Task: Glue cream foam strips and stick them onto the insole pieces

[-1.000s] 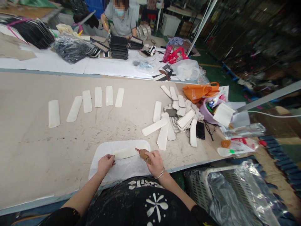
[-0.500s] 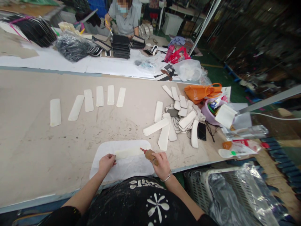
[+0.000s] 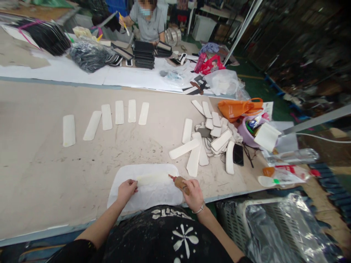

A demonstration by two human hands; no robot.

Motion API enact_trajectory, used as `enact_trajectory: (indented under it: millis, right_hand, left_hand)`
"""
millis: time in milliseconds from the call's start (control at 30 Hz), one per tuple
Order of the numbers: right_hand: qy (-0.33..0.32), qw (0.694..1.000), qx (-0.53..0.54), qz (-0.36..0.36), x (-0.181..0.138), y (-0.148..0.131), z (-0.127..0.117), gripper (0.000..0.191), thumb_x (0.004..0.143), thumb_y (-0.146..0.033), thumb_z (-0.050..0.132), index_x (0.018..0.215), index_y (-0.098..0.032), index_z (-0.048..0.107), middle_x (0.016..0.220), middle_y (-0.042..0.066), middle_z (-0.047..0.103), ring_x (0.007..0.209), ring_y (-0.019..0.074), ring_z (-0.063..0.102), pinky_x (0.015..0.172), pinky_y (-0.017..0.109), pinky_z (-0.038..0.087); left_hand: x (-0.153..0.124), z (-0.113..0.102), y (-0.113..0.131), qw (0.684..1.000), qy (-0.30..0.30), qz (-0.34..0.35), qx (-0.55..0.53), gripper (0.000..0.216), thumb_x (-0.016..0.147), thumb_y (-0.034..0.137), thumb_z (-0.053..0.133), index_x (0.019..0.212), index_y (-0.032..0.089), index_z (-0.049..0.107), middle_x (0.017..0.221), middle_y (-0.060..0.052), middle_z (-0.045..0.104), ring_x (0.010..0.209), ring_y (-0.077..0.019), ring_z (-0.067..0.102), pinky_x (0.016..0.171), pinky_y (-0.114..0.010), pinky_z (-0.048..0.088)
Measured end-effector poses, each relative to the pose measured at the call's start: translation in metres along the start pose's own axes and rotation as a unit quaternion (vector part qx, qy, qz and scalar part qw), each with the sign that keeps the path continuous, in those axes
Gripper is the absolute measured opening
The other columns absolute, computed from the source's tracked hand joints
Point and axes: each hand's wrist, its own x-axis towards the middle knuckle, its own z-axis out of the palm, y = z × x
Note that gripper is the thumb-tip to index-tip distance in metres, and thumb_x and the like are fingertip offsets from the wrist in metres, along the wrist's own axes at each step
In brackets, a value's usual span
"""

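My right hand (image 3: 194,193) is closed round a brown glue bottle (image 3: 181,185), its red nozzle tip pointing left at the far end of a pale yellowish strip (image 3: 153,178). That strip lies on a white sheet (image 3: 153,197) near the front edge of the table. At the strip's left end, my left hand (image 3: 127,190) pinches it between thumb and fingers. Farther back on the left stands a loose row of several white oblong pieces (image 3: 106,117). To the right, more white padded pieces (image 3: 194,155) lie in a heap.
Right of the heap are a black phone (image 3: 238,154), a purple basin (image 3: 246,135) of odds and ends and an orange bag (image 3: 238,109). Across the table a masked person (image 3: 149,23) holds a yellow-handled brush (image 3: 124,23). A plastic crate (image 3: 238,219) stands below at right.
The bottle's nozzle has shifted slightly right along the strip's end. My left hand keeps its pinch. The co-worker's brush has risen. The whole view has shifted a little.
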Motion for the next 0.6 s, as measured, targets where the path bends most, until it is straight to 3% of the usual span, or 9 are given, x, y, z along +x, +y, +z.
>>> enact_trajectory:
  millis: [400,500,600]
  right_hand:
    - [0.073,0.996,0.058,-0.011,-0.002,-0.002,0.012,0.029,0.075,-0.036,0.065,0.102,-0.027,0.059,0.09,0.008,0.062,0.083,0.0273,0.061,0.071,0.043,0.055]
    - [0.098,0.994,0.05,-0.018,0.0,0.003,0.011,0.03,0.072,-0.042,0.065,0.098,-0.028,0.061,0.089,0.008,0.064,0.079,0.0293,0.063,0.067,0.044,0.055]
    - [0.114,0.993,0.031,-0.018,0.003,0.007,0.009,0.031,0.071,-0.045,0.065,0.096,-0.028,0.062,0.086,0.008,0.065,0.076,0.0296,0.064,0.064,0.044,0.057]
  left_hand:
    - [-0.015,-0.012,0.01,0.988,-0.014,-0.025,-0.155,0.01,0.071,0.027,0.049,0.07,0.018,0.053,0.06,-0.002,0.064,0.053,-0.0155,0.064,0.044,-0.022,0.045]
    - [-0.009,-0.035,0.012,0.979,0.001,0.003,-0.203,0.011,0.071,0.029,0.052,0.068,0.018,0.052,0.056,0.001,0.06,0.051,-0.0138,0.062,0.043,-0.021,0.043]
    - [0.008,-0.077,0.016,0.967,0.064,0.017,-0.247,0.015,0.07,0.032,0.053,0.07,0.017,0.053,0.054,0.003,0.058,0.05,-0.0125,0.061,0.047,-0.021,0.044]
